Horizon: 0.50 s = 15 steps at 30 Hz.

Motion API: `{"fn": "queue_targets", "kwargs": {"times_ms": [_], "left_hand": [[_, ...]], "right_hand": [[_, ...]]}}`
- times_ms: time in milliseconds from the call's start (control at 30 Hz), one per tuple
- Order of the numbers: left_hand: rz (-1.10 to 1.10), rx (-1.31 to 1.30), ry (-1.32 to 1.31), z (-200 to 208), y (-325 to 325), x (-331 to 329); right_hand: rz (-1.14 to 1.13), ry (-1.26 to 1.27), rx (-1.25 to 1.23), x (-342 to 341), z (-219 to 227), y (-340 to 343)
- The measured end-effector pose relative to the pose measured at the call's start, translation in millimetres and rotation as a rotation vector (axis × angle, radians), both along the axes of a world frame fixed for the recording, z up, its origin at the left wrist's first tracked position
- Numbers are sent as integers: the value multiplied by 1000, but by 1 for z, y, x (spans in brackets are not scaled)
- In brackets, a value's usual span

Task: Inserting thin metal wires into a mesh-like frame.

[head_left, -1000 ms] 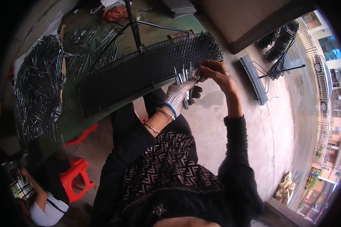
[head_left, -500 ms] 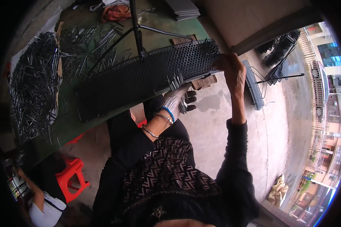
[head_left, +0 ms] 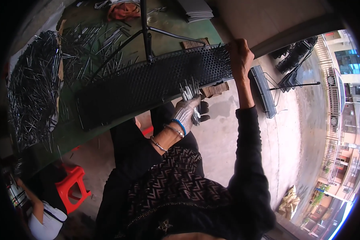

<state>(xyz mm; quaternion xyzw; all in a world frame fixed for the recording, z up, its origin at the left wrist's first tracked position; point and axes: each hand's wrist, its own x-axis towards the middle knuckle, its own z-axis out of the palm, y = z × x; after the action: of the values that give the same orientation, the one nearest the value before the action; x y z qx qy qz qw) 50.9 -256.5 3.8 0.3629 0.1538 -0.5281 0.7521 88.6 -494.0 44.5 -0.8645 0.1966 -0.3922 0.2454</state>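
– What's around?

– I see a heap of thin grey metal rods (head_left: 32, 96) on the green table (head_left: 68, 138), a red plastic stool (head_left: 74, 186) below.

– And the hands?

– My left hand (head_left: 188, 114) is closed around a bundle of metal pins (head_left: 191, 94); my right hand (head_left: 241, 56) grips the end of the long black perforated metal panel (head_left: 148, 86).

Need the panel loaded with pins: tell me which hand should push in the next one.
Right, probably. The left hand is full, clutching the bundle of metal pins below the perforated black panel. The right hand only has a grip on the panel's end, beside the bundle.
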Motion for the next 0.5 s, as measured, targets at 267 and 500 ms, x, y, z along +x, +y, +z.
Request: {"fn": "queue_targets", "kwargs": {"times_ms": [267,500], "left_hand": [[-28,4,-66,4,2,4],[-34,6,-107,9,6,8]], "right_hand": [[-45,102,56,1,-6,-3],[-75,319,-173,16,1,-5]]}}
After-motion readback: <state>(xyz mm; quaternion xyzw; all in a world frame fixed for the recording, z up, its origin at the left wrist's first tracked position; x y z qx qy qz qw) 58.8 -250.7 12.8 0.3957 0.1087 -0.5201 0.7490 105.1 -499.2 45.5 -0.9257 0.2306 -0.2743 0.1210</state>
